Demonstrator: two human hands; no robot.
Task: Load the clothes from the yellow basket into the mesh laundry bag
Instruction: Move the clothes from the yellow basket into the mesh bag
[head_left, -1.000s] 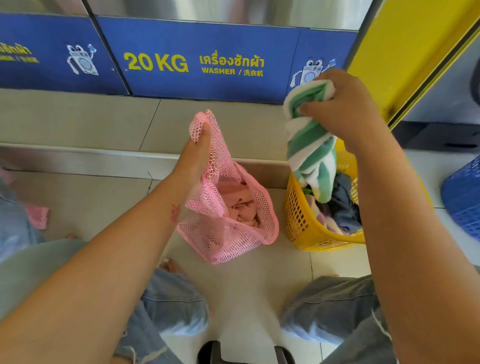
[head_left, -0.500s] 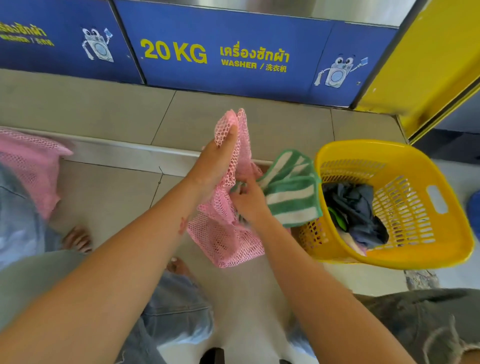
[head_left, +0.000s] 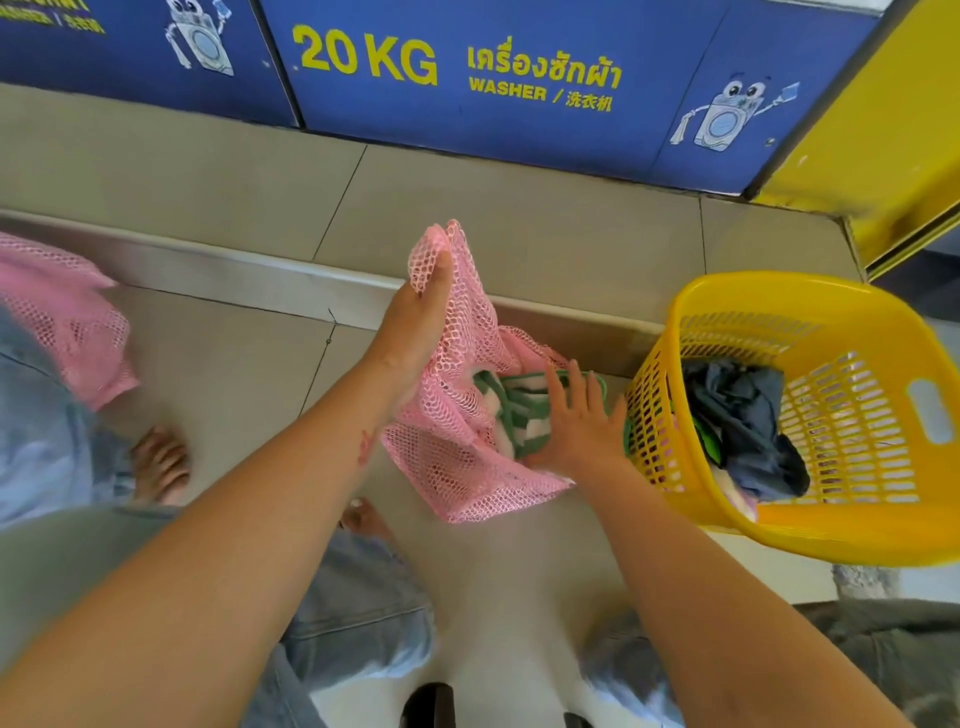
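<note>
A pink mesh laundry bag (head_left: 457, 457) sits on the tiled floor. My left hand (head_left: 415, 332) pinches its upper rim and holds the mouth up. A green and white striped cloth (head_left: 511, 415) lies inside the bag's mouth. My right hand (head_left: 579, 421) rests flat on that cloth with fingers spread, not gripping it. To the right stands the yellow basket (head_left: 769, 525), tilted toward me, with dark blue clothes (head_left: 748, 431) and a bit of green fabric inside.
A second pink mesh bag (head_left: 67, 322) lies at the left by another person's bare foot (head_left: 161, 462) and jeans. Blue washer panels (head_left: 493, 88) and a raised tiled step run across the back. A yellow panel (head_left: 893, 156) stands at the right.
My right hand carried the striped cloth from above the basket down into the pink bag and opened on top of it. My left hand kept hold of the bag's rim.
</note>
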